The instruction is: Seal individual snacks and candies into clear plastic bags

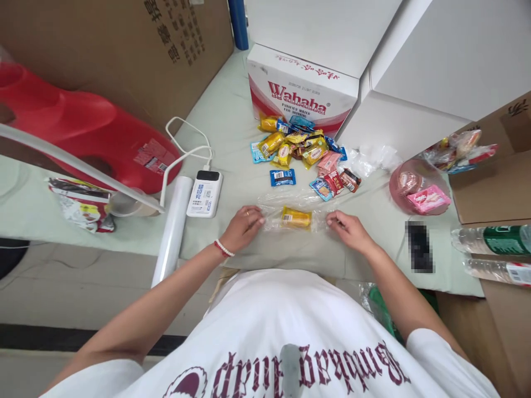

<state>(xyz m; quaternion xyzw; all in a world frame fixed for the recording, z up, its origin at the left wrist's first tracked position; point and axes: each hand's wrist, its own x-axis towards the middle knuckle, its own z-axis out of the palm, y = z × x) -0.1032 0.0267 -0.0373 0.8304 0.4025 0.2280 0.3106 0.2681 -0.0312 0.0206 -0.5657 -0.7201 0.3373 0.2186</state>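
Note:
A yellow wrapped snack [296,218] lies on a sheet of clear plastic film [272,222] near the table's front edge. My left hand [245,224] pinches the film's left end, its fingers curled together. At the opposite end, my right hand [347,228] grips the film between thumb and fingers. Just beyond the film sits a blue snack packet [282,177]. Farther back, a pile of small wrapped snacks [301,145] spreads out in front of a Wahaba water carton [302,88].
On the left are a white power bank [204,193] with a cable, a roll of plastic film [173,232] and a red jug [83,130]. To the right stand a pink round container [400,190], a dark pixelated phone-like object [420,247] and plastic bottles [493,240].

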